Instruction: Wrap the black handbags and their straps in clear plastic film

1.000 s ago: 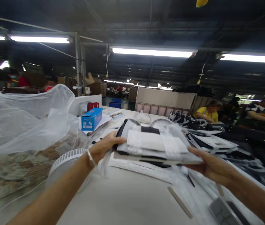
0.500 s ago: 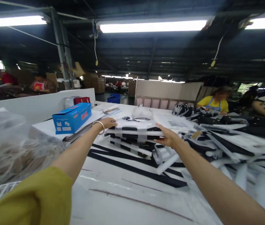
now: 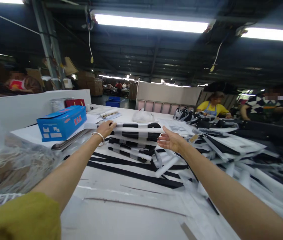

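A stack of folded black-and-white striped pieces in clear wrap (image 3: 134, 136) lies on the white table (image 3: 121, 206) ahead of me. My left hand (image 3: 107, 128) rests on the stack's left end, fingers curled over the top piece. My right hand (image 3: 170, 140) hovers just off the stack's right end, fingers spread and holding nothing. A bracelet circles my left wrist.
A blue box (image 3: 61, 122) and a metal bar sit at left, with a clear plastic bag (image 3: 8, 160) nearer me. More striped pieces (image 3: 233, 146) pile up at right. A small plastic bag (image 3: 143, 116) lies beyond the stack. Other people sit at the far right and far left.
A second ago both hands held the wrapped bundle close to me; they carried it forward onto the stack. My right hand has since let go and opened.
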A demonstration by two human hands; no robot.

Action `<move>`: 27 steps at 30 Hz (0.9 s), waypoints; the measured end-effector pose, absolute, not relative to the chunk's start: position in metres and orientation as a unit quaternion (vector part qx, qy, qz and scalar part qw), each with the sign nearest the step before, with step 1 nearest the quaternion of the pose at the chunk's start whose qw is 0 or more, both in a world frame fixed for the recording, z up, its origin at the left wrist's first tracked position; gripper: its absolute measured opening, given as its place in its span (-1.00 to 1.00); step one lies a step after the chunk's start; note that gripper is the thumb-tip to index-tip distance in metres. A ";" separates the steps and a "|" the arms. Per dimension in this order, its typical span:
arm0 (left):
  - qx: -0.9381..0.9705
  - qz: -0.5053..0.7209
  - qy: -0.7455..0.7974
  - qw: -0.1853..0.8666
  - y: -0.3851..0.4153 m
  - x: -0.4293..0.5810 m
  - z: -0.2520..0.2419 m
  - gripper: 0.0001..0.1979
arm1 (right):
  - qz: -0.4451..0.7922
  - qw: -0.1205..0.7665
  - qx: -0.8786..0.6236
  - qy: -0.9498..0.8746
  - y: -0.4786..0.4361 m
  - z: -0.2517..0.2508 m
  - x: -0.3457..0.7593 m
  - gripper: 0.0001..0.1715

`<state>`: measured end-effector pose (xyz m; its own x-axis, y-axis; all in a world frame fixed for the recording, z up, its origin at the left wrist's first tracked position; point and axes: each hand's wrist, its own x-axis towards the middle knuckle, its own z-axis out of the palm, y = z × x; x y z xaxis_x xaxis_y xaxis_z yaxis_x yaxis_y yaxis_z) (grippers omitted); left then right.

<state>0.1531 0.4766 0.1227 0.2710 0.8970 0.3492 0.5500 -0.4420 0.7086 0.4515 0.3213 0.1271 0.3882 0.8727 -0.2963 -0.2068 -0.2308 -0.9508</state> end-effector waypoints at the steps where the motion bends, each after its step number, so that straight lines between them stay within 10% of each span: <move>1: 0.764 0.369 0.482 0.218 0.472 0.153 0.124 -0.64 | 0.480 0.552 -0.623 -0.278 0.313 0.131 0.450 -0.56; 14: 0.814 0.262 0.500 0.136 0.354 0.136 0.130 -0.58 | 0.431 0.322 -0.685 -0.492 0.145 0.129 0.395 -0.92; 27: 0.939 0.075 0.316 0.113 0.116 0.171 -0.075 -0.48 | 0.367 0.400 -0.755 -0.368 -0.078 0.079 0.439 -0.79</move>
<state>0.1706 0.1160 -0.0754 0.7890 0.6106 0.0682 0.5768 -0.7744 0.2600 0.4393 -0.0779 0.0793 0.4590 0.8499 -0.2589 0.2623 -0.4081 -0.8745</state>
